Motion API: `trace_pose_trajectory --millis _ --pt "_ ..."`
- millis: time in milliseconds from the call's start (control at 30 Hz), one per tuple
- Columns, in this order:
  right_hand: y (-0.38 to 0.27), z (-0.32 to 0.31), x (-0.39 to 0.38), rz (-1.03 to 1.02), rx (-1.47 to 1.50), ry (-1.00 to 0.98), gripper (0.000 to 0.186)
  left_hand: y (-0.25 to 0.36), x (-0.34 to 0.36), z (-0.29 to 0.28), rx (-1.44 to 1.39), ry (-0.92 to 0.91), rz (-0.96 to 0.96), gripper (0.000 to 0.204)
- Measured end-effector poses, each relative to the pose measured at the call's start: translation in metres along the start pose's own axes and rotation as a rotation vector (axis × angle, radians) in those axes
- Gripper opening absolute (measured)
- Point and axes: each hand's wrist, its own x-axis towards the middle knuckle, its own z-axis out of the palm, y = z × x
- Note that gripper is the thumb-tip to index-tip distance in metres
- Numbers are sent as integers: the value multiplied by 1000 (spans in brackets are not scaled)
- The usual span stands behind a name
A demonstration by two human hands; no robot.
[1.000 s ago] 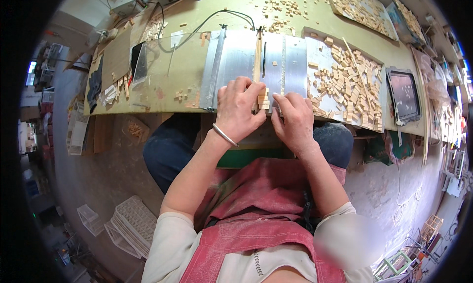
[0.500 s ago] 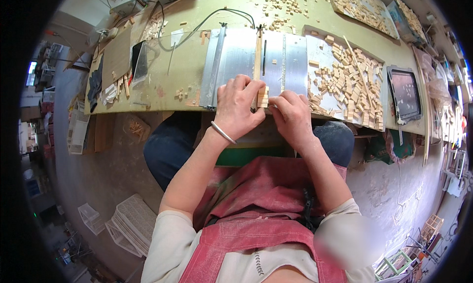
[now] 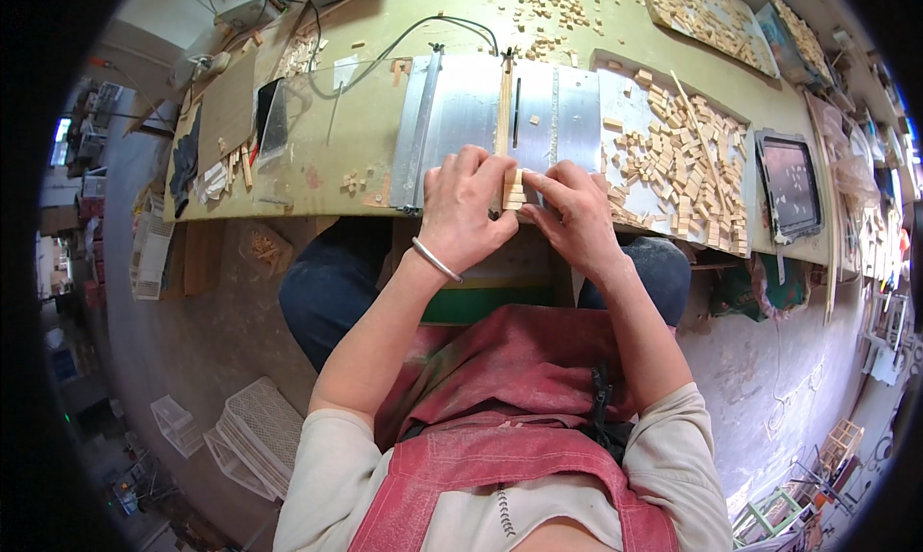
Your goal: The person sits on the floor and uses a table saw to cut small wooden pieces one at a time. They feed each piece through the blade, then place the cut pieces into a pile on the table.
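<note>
My left hand, with a pale bangle at the wrist, is closed with thumb and fingers against the left side of a short row of small wooden blocks. From the other side, my right hand pinches at the same blocks, its index finger and thumb touching their right side. The blocks lie at the near edge of a metal plate, beside a long wooden strip fixed across it. A dark narrow slot runs in the plate just right of the strip. My fingers hide part of the blocks.
Right of the plate, a tray holds many loose wooden blocks and a thin stick. A dark-framed tray stands farther right. Clear sheet, dark cable and scattered blocks lie on the green table. Another filled tray is at the back.
My right hand has shifted slightly forward, its index finger now farther up along the right side of the blocks. My left hand stays in place.
</note>
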Motion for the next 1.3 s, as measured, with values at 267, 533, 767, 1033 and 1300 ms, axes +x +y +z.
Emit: trace_pose_trajectory --millis 267,533,767,1033,1300 --pt "3 -1 6 -11 17 -23 43 -24 17 -19 -353 -179 -75 44" --pt "12 -1 20 -12 13 -58 41 -29 34 -17 -320 -254 -64 44" --pt "18 -3 31 -22 25 -47 40 -33 47 -11 -282 -230 -52 42" --pt "25 -1 42 -8 8 -49 36 -40 60 -6 -304 -222 -62 41" --pt "28 -5 51 25 8 -70 37 -39 71 -8 -292 -213 -69 39"
